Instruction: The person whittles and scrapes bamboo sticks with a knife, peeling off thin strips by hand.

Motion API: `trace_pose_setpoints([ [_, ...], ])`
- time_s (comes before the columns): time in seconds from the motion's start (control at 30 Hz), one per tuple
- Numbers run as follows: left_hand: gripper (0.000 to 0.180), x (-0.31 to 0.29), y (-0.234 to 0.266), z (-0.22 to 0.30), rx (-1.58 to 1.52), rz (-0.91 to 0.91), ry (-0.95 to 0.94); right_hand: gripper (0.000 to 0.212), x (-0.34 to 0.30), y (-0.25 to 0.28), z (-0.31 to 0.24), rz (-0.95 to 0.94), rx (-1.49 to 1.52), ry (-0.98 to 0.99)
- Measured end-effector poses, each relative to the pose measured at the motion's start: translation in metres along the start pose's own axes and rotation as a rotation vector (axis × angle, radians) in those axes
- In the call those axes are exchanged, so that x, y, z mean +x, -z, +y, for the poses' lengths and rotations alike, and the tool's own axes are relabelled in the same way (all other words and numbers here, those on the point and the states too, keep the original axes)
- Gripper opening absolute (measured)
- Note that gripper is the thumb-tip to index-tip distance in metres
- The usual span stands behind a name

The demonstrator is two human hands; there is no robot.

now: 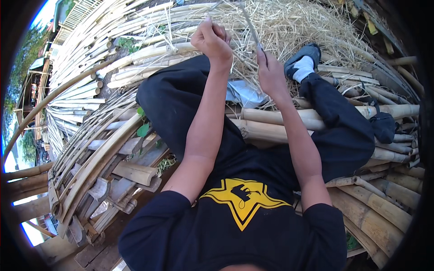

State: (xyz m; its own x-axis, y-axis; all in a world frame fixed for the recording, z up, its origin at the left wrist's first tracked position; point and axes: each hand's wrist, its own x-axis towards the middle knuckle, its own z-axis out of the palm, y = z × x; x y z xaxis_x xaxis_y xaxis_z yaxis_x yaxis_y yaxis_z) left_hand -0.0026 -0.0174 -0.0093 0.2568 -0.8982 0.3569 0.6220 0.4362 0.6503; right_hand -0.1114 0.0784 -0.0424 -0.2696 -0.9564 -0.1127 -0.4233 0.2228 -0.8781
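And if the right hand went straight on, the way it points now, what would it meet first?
The right hand, with the knife leading, would probably meet the loose straw first, though this one view leaves depth unclear.

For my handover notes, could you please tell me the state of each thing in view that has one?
Left hand: curled into a fist; what it grips, if anything, is unclear
Right hand: closed around a knife
Knife: blade bare, raised, pointing away from the body
Dark shoe: worn over a white sock
Pale sheet: crumpled
Straw-like strips: loose, scattered
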Motion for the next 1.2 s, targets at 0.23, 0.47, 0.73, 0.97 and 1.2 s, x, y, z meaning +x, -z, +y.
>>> trace_pose_setpoints([
  [0.23,0.041,-0.004,-0.009,-0.003,-0.021,0.037,-0.016,0.045,-0.01,-0.044,0.075,-0.013,-0.289,0.008],
  [0.47,0.038,0.0,0.0,0.0,-0.028,-0.053,0.02,0.047,0.018,0.004,0.029,0.168,-0.077,0.045],
  [0.73,0.035,-0.004,-0.004,0.004,-0.032,-0.409,0.255,0.046,0.0,-0.034,0.085,0.069,-0.067,0.101],
  [0.97,0.036,-0.002,0.004,0.004,0.003,-0.405,0.274,0.046,-0.013,0.006,-0.008,0.2,0.096,0.105],
  [1.2,0.036,-0.006,0.004,-0.001,0.0,-0.447,0.305,0.046,0.004,-0.042,0.09,0.016,-0.276,-0.072],
])
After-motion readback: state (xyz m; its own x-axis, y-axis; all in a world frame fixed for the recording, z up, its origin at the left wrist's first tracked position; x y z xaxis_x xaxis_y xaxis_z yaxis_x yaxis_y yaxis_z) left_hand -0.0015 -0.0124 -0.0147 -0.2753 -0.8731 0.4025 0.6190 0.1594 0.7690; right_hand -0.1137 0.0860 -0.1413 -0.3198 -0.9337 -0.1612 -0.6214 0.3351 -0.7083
